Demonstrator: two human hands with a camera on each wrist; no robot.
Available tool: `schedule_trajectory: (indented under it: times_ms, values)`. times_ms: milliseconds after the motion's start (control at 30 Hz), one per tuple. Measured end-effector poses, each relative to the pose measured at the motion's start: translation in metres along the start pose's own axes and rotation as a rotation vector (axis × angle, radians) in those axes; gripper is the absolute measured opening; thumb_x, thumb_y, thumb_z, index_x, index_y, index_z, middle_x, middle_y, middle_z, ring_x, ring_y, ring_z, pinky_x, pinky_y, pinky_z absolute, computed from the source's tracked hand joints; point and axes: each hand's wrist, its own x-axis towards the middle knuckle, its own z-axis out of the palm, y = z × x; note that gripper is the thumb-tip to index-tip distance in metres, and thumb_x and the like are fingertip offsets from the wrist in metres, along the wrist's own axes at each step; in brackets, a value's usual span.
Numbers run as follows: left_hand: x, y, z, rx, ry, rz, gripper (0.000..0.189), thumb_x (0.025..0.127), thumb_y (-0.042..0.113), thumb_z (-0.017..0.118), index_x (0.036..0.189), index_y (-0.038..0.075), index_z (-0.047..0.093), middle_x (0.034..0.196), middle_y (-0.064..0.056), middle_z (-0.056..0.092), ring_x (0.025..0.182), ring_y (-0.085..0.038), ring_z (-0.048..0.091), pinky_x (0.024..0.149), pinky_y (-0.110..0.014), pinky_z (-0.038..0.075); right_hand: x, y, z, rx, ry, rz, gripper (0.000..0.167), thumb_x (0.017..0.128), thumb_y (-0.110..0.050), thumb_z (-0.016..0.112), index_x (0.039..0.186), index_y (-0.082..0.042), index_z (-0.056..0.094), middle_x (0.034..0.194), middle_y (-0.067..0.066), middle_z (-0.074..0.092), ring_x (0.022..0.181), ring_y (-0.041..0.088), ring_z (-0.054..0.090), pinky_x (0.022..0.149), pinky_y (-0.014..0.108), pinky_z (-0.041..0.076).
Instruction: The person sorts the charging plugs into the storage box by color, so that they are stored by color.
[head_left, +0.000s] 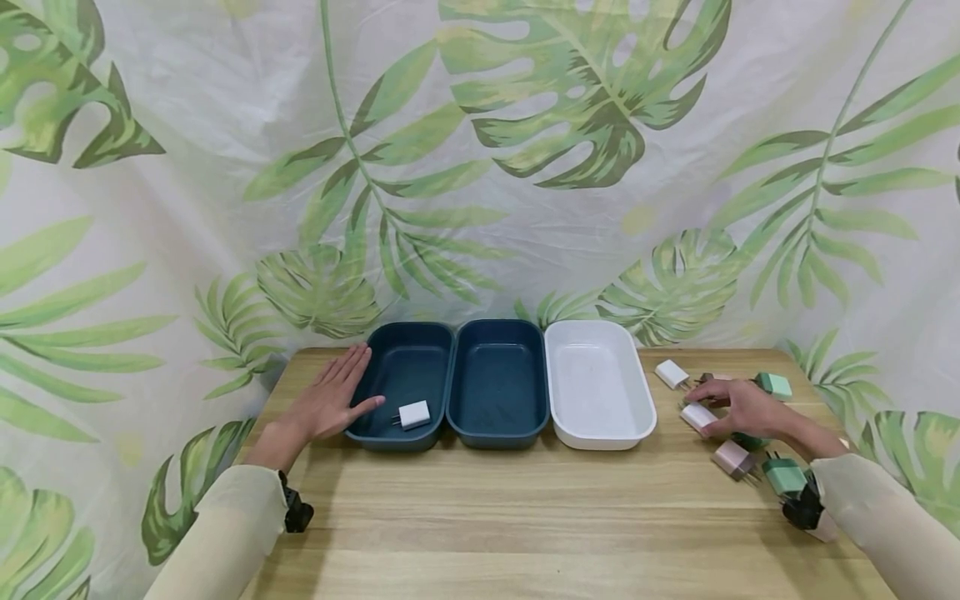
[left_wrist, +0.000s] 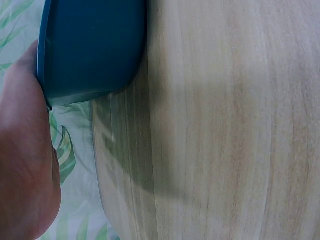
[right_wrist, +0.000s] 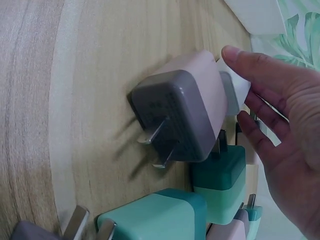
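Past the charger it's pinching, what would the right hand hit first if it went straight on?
Probably the other white charger, though depth is unclear; missing that, it might reach the white tray.

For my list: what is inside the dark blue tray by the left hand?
Inside the tray: one white charger. The bottom beneath it and the small part behind the left hand are covered.

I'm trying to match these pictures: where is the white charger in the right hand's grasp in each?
Head: the white charger is at right, below mid-height, in the right hand.
Left wrist: not in it.
Right wrist: upper right, partly behind the pink charger.
Shared landmark: the wooden tabletop, visible in all three.
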Motion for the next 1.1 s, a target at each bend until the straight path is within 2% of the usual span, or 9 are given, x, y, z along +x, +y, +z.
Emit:
schedule_trajectory:
  times_ms: [167,433,667,933,1100]
  values:
    - [0.0005,0.001,-0.0007,0.004,-0.007,-0.003,0.098,0.105,0.064,0.049,0.17,0.002,0.009,0.177,-0.021,0.007,0.163,-0.04,0.008,0.13,-0.061,0.01,-0.0012,0.0008,0.0014,-0.004,0.004,-0.032,0.048,0.08,-0.017,0.095,0.122,-0.002,0.076,0.12,0.017,0.074,0.104,0.019,0.071,0.086,0.039,0.062]
    - [0.0006,0.0013,-0.0009,0.003,-0.009,0.0,0.097,0.106,0.063,0.049,0.169,0.001,0.01,0.177,-0.021,0.007,0.163,-0.041,0.008,0.129,-0.061,0.01,-0.0029,-0.0034,0.0037,0.041,-0.017,-0.024,0.05,0.077,-0.008,0.095,0.122,0.003,0.074,0.122,0.026,0.069,0.104,0.036,0.072,0.083,0.044,0.063]
    - [0.0008,-0.0002,0.0006,-0.003,-0.002,0.0,0.098,0.106,0.063,0.05,0.17,0.001,0.01,0.177,-0.021,0.007,0.164,-0.039,0.006,0.13,-0.061,0.009,-0.0042,-0.0044,0.005,0.037,-0.006,-0.032,0.05,0.077,-0.002,0.094,0.121,0.005,0.073,0.12,0.024,0.069,0.103,0.033,0.071,0.081,0.043,0.064]
    - [0.0006,-0.0008,0.0009,-0.012,-0.005,0.0,0.097,0.106,0.063,0.05,0.17,0.001,0.01,0.177,-0.02,0.006,0.164,-0.039,0.005,0.13,-0.061,0.009,-0.0043,-0.0057,0.0085,0.015,0.019,0.026,0.049,0.078,-0.011,0.095,0.121,0.0,0.075,0.117,0.019,0.071,0.098,0.032,0.073,0.079,0.038,0.062]
    - [0.0004,-0.0002,0.0004,-0.009,-0.006,0.004,0.097,0.106,0.063,0.049,0.169,0.001,0.01,0.177,-0.02,0.006,0.164,-0.039,0.006,0.129,-0.061,0.01,-0.0039,-0.0063,0.0089,0.038,0.025,0.066,0.048,0.08,-0.016,0.095,0.122,-0.001,0.075,0.115,0.016,0.071,0.098,0.029,0.074,0.078,0.033,0.061]
